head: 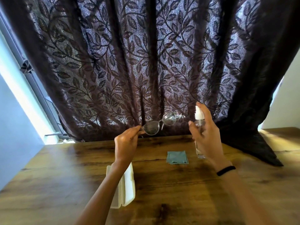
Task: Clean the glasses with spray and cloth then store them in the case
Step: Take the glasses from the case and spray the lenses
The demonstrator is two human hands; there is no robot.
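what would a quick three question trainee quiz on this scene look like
1. Fill in: the left hand holds the ____ up above the table.
2. Which hand grips the spray bottle? A. the left hand B. the right hand C. neither
3. True or false: the cloth lies on the table with neither hand touching it.

Key: 1. glasses. 2. B. 3. True.
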